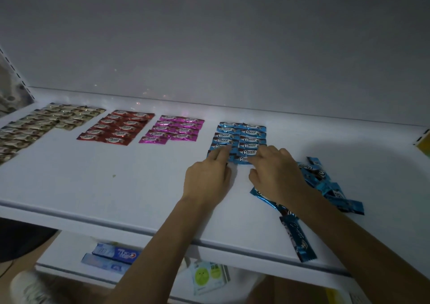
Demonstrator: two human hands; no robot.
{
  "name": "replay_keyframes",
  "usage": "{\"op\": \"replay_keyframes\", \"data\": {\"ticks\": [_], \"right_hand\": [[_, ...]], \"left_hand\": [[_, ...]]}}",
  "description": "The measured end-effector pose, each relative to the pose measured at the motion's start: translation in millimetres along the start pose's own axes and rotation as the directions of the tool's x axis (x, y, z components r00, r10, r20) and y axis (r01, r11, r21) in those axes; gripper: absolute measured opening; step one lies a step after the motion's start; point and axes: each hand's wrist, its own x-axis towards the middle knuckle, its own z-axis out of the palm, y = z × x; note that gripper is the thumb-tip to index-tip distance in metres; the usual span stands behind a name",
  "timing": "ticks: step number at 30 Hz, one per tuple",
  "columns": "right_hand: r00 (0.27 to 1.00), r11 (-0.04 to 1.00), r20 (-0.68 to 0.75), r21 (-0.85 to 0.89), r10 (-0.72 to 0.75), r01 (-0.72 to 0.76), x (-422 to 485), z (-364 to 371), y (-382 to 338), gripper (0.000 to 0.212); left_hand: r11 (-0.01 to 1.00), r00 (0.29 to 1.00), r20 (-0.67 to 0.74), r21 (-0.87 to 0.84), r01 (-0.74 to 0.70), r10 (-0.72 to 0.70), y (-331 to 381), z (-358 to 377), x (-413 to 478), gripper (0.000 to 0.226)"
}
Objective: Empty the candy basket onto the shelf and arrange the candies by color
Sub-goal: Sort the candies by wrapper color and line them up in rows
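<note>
On the white shelf (121, 182) lie candies sorted in blocks: gold ones (39, 126) at the far left, then red ones (116, 128), pink ones (173, 129) and blue ones (242, 136). My left hand (207, 178) lies with straight fingers touching the near left blue candy of the block. My right hand (274, 173) rests its fingertips on the near right blue candy. A loose heap of blue candies (330, 187) lies to the right, partly hidden by my right forearm. One blue candy (299, 241) lies near the front edge. No basket is in view.
A lower shelf holds blue toothpaste boxes (111, 257) and a white packet with green circles (207, 275). The shelf's back wall rises right behind the candy blocks. A yellow item (424, 146) sits at the right edge. A shoe (28, 287) shows at bottom left.
</note>
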Motion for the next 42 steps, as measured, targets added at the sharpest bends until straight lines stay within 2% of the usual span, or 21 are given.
{"op": "replay_keyframes", "data": {"ticks": [2,3,4,6,7,8,10,14,16,19,21,24,27,28,29,31,32,34,37,40,42], "right_hand": [[0.999,0.982,-0.052,0.188,-0.003,0.013,0.6,-4.7,-3.4,0.03],[0.997,0.935,-0.062,0.353,0.038,-0.014,2.4,-10.9,-8.1,0.031],[0.993,0.838,-0.035,0.54,0.116,-0.079,4.5,-20.4,-15.5,0.028],[0.962,0.503,0.143,0.829,0.235,-0.246,9.0,-36.5,-32.9,0.023],[0.941,0.333,0.223,0.894,0.253,-0.301,11.0,-43.9,-41.1,0.026],[0.931,0.227,0.253,0.922,0.264,-0.315,12.1,-48.5,-47.0,0.03],[0.929,0.155,0.238,0.945,0.282,-0.289,14.5,-55.6,-57.6,0.034],[0.926,0.116,0.22,0.957,0.308,-0.266,12.8,-62.1,-71.8,0.026],[0.915,0.075,0.23,0.961,0.331,-0.268,12.3,-63.4,-73.5,0.023],[0.875,0.022,0.267,0.953,0.404,-0.301,11.9,-61.0,-71.3,0.019],[0.86,0.015,0.291,0.945,0.419,-0.328,11.5,-59.1,-68.6,0.02],[0.871,0.14,0.33,0.905,0.363,-0.401,12.1,-52.0,-62.4,0.021],[0.896,0.35,0.305,0.841,0.324,-0.413,13.3,-45.2,-54.6,0.026],[0.912,0.403,0.255,0.835,0.32,-0.375,13.7,-44.0,-51.8,0.029],[0.925,0.416,0.223,0.843,0.306,-0.341,14.7,-44.5,-49.8,0.03],[0.93,0.353,0.27,0.869,0.251,-0.347,18.9,-47.5,-48.4,0.032],[0.925,0.326,0.307,0.871,0.224,-0.368,20.7,-48.3,-48.1,0.033],[0.918,0.318,0.325,0.866,0.227,-0.385,23.3,-47.6,-47.1,0.03],[0.877,0.372,0.352,0.805,0.328,-0.462,22.6,-38.2,-43.1,0.015],[0.877,0.582,0.341,0.656,0.339,-0.481,20.8,-22.9,-42.7,0.005],[0.892,0.705,0.316,0.548,0.324,-0.451,22.9,-15.4,-45.8,0.005]], "left_hand": [[0.972,0.997,-0.072,-0.234,-0.011,-0.006,3.3,-6.9,-1.9,0.047],[0.905,0.994,-0.093,-0.426,0.004,-0.048,6.9,-11.8,-2.1,0.046],[0.773,0.99,-0.078,-0.633,0.041,-0.117,12.0,-20.0,-0.7,0.04],[0.35,0.959,0.056,-0.924,0.155,-0.279,23.4,-39.3,7.3,0.033],[0.155,0.933,0.15,-0.966,0.209,-0.327,27.7,-45.9,12.1,0.034],[0.024,0.913,0.218,-0.97,0.241,-0.344,30.3,-50.0,15.5,0.036],[-0.078,0.902,0.251,-0.968,0.239,-0.351,31.7,-54.9,16.0,0.036],[-0.159,0.911,0.251,-0.965,0.209,-0.328,26.5,-55.8,6.5,0.039],[-0.084,0.894,0.268,-0.963,0.255,-0.358,20.7,-52.5,3.4,0.037],[0.129,0.892,0.27,-0.933,0.335,-0.362,13.8,-49.0,-4.5,0.037],[0.244,0.905,0.223,-0.914,0.323,-0.363,11.1,-48.6,-11.5,0.023],[0.372,0.904,0.157,-0.873,0.315,-0.397,3.6,-47.6,-18.2,0.012],[0.35,0.881,0.248,-0.848,0.399,-0.402,-4.2,-51.9,-17.9,0.015],[0.404,0.899,0.261,-0.824,0.398,-0.353,-7.9,-54.9,-17.3,0.019],[0.51,0.93,0.253,-0.781,0.36,-0.268,-11.1,-57.7,-16.3,0.023],[0.722,0.97,0.236,-0.659,0.209,-0.065,-16.7,-61.7,-12.3,0.034],[0.783,0.971,0.238,-0.605,0.141,0.009,-18.8,-62.7,-9.6,0.039],[0.841,0.965,0.252,-0.536,0.074,0.076,-21.7,-62.1,-3.8,0.044],[0.854,0.968,0.252,-0.504,0.127,0.004,-25.6,-57.9,2.9,0.044],[0.869,0.962,0.253,-0.449,0.207,-0.099,-27.5,-45.7,3.7,0.041],[0.919,0.969,0.199,-0.336,0.208,-0.146,-26.9,-35.7,-1.5,0.038]]}}
